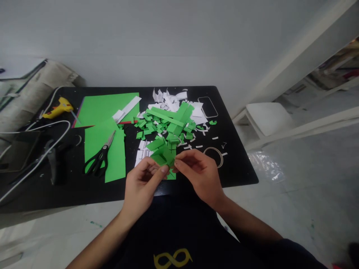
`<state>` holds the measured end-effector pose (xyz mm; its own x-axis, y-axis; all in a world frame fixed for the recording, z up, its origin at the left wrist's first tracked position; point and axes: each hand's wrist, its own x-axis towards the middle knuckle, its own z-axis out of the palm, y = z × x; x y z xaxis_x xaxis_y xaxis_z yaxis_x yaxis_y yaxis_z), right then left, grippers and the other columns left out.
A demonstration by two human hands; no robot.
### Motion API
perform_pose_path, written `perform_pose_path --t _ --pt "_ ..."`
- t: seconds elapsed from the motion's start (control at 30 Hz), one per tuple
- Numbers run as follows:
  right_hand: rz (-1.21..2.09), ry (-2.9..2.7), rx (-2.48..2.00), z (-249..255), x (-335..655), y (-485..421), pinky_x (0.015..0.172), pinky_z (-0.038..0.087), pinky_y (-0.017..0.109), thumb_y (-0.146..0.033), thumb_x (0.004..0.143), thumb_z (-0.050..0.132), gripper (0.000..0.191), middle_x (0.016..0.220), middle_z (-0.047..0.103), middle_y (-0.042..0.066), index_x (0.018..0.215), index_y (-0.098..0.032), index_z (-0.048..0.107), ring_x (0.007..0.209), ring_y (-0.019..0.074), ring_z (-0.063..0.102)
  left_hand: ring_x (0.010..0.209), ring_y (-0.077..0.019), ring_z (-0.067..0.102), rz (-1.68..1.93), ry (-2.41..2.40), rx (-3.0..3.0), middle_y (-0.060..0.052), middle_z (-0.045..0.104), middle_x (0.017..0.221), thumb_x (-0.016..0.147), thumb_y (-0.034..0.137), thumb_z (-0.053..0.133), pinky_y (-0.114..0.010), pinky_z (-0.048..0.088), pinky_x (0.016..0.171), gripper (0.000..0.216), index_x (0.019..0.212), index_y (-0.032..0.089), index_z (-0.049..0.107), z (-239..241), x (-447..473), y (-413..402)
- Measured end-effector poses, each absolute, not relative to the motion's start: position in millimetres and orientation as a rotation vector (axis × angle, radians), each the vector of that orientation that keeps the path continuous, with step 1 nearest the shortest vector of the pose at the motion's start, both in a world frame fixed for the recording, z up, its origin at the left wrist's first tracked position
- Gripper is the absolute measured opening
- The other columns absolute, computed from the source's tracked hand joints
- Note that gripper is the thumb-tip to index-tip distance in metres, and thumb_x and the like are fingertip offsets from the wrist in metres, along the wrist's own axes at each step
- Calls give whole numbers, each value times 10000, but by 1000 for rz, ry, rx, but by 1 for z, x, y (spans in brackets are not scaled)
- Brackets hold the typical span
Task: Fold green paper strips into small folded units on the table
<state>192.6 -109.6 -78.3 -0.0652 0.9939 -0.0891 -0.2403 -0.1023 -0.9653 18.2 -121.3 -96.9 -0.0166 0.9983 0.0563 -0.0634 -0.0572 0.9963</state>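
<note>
Near the table's front edge, my left hand (pixel 144 179) pinches a folded green paper piece (pixel 162 154) between thumb and fingers. My right hand (pixel 199 173) is closed at the piece's right side, its thumb and fingertips pressed together on the paper edge. Just beyond lies a heap of small green paper cuttings (pixel 151 125) with longer green strips (pixel 181 121) on top. White paper scraps (pixel 171 99) spread behind it. Slotted white paper pieces (pixel 141 151) lie left of the held piece, partly hidden by it.
Black-handled scissors (pixel 101 155) rest on a green sheet (pixel 117 172) to the left. Farther left are a yellow glue gun (pixel 60 107) and a white cable (pixel 60 140). A tape ring (pixel 213 156) and a phone-shaped frame (pixel 208 107) lie at right. A white stool (pixel 266 116) stands beyond the table.
</note>
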Motion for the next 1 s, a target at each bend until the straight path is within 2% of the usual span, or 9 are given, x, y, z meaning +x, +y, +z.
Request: perform_pose_path --t 0.3,0.5,0.6,0.73,0.9,1.0 --pt "1307 -1018 -1072 -82 194 -109 797 679 332 -320 790 952 285 841 800 -5 889 -256 692 834 195 806 605 -128 671 1239 1158 1204 -3 727 669 917 351 825 -223 541 603 232 806 186 708 -93 18 -121" --pt "1404 -1080 -1076 -79 200 -105 807 681 352 -300 770 957 310 842 816 3 1018 -261 775 862 217 814 593 -126 636 1246 1191 1250 -7 713 664 898 378 841 -224 519 576 263 789 181 704 -92 18 -121" --pt "1537 -1056 -1071 -76 205 -102 806 682 357 -300 741 979 295 847 817 10 970 -238 804 822 202 798 588 -123 633 1259 1170 1277 2 699 660 889 366 851 -223 520 568 254 783 188 704 -90 17 -118" --pt "1676 -1088 -1049 -74 211 -96 736 653 323 -344 785 951 206 770 781 -4 860 -211 813 708 159 748 572 -118 630 1231 1129 1313 12 685 654 896 322 843 -219 514 546 229 772 196 698 -87 14 -116" --pt "1582 -1089 -1071 -78 208 -97 668 611 285 -324 753 971 209 730 756 -12 811 -210 806 667 142 708 585 -110 639 1198 1102 1307 18 676 652 917 279 814 -206 523 562 210 777 191 685 -87 15 -114" --pt "1519 -1047 -1090 -80 202 -100 664 627 310 -348 751 971 224 720 752 -9 800 -216 797 657 156 708 628 -112 684 1287 1092 1223 28 699 705 907 244 825 -203 554 607 184 863 201 652 -90 20 -116"
